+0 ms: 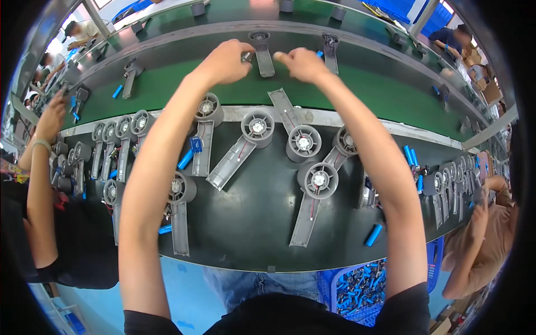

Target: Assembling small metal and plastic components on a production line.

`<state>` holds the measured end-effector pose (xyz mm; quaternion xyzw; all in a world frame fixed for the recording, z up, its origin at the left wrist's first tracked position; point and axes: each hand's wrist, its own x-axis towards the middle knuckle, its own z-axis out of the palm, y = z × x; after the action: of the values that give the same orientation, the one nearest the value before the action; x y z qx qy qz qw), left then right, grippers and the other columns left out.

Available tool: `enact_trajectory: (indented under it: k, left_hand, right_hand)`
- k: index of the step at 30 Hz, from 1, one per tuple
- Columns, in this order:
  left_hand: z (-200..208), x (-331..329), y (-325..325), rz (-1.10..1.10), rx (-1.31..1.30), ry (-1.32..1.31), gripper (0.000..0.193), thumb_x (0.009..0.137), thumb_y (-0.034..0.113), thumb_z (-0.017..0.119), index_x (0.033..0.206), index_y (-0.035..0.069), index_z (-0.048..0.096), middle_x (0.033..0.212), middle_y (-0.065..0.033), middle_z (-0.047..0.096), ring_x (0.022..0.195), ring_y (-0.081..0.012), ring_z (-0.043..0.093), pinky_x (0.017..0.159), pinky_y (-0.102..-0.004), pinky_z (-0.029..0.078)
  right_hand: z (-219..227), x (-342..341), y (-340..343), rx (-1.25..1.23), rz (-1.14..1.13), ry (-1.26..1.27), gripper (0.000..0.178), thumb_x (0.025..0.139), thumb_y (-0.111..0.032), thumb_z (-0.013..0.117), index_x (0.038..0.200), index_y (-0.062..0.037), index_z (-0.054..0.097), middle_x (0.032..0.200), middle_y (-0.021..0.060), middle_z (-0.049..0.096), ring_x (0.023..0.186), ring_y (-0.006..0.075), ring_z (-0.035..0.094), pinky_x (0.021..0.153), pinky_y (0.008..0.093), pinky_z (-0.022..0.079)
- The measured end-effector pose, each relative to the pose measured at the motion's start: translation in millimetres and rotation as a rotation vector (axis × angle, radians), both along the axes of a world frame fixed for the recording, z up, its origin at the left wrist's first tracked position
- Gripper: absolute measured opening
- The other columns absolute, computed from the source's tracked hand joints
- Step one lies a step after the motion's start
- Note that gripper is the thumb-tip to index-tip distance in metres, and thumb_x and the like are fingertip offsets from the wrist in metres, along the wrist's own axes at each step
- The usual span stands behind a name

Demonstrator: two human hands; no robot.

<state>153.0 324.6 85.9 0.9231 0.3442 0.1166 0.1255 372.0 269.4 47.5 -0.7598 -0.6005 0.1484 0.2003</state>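
The left hand (pixel 228 60) curls its fingers and thumb around a small dark metallic piece (pixel 246 57). The right hand (pixel 301 64) has thumb and forefinger drawn together; whether anything is between them cannot be told. Both arms stretch forward over a dark workbench (pixel 245 223) to a long green belt (pixel 391 92) running left to right beyond it.

Co-workers sit on both sides, one forearm (pixel 42 206) showing at left and a person in a brown top (pixel 474 245) at right. Below the bench's near edge, at right, a blue basket (pixel 328 287) is full of small blue and dark pieces.

On the belt, between the two hands and apart from both, lies a grey housing (pixel 264 58): a round ring with a straight, trough-like handle. Its ring points away from the person, its handle toward them; the long axis runs nearly straight away, the near end slanting slightly right. A second housing (pixel 330 54) lies beside the right hand, ring also on the far side.

More housings (pixel 306 220) lie on the bench at varied angles, one with its handle pointing toward the belt.

Smallest are blue cylinders (pixel 374 235), some loose on the bench, and one just beyond the right hand.
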Motion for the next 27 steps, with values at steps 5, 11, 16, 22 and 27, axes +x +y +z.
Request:
enact_trajectory:
  k: [5, 11, 16, 22, 27]
  left_hand:
    - [28.6, -26.2, -88.5, -0.285, -0.312, 0.260, 0.077, 0.072, 0.031, 0.080, 0.140, 0.004, 0.055, 0.139, -0.0192, 0.057, 0.131, -0.0331, 0.053, 0.111, -0.0415, 0.041]
    - [20.5, -30.7, -124.2, -0.312, -0.078, 0.128, 0.058, 0.075, 0.016, 0.075, 0.128, -0.001, 0.060, 0.123, -0.0251, 0.064, 0.119, -0.0385, 0.059, 0.103, -0.0442, 0.048]
    - [46.3, -55.5, -188.3, -0.247, 0.173, -0.162, 0.048, 0.076, 0.017, 0.069, 0.119, -0.004, 0.062, 0.109, -0.0231, 0.064, 0.108, -0.0397, 0.061, 0.096, -0.0438, 0.050]
    - [22.3, -75.2, -279.9, -0.096, 0.019, -0.121, 0.055, 0.076, 0.019, 0.068, 0.122, -0.011, 0.060, 0.110, -0.0236, 0.062, 0.103, -0.0398, 0.061, 0.093, -0.0429, 0.049]
    - [-17.2, -84.8, -305.5, -0.017, -0.011, -0.114, 0.055, 0.078, 0.019, 0.072, 0.124, -0.008, 0.060, 0.114, -0.0209, 0.062, 0.104, -0.0371, 0.061, 0.093, -0.0420, 0.049]
  right_hand:
    - [63.5, 13.1, -113.0, 0.036, -0.011, 0.019, 0.052, 0.092, -0.049, 0.064, 0.107, 0.0003, 0.070, 0.082, 0.0099, 0.070, 0.074, 0.0166, 0.065, 0.072, 0.0342, 0.052]
    - [79.7, 30.1, -280.1, 0.053, -0.196, -0.067, 0.041, 0.094, -0.038, 0.064, 0.098, 0.0031, 0.070, 0.073, 0.0119, 0.066, 0.067, 0.0173, 0.062, 0.066, 0.0340, 0.049]
    - [46.0, 18.3, -365.1, -0.073, -0.177, -0.087, 0.034, 0.088, -0.029, 0.074, 0.105, -0.0002, 0.071, 0.095, 0.0144, 0.067, 0.085, 0.0250, 0.066, 0.077, 0.0371, 0.051]
    - [14.6, 18.2, -374.4, 0.389, -0.099, -0.385, 0.039, 0.084, -0.021, 0.074, 0.119, -0.0052, 0.064, 0.117, 0.0143, 0.059, 0.110, 0.0334, 0.057, 0.093, 0.0409, 0.047]
    - [22.4, 36.6, -358.7, 0.161, 0.043, -0.353, 0.018, 0.086, -0.006, 0.063, 0.103, -0.0029, 0.070, 0.104, 0.0113, 0.066, 0.106, 0.0307, 0.060, 0.093, 0.0439, 0.047]
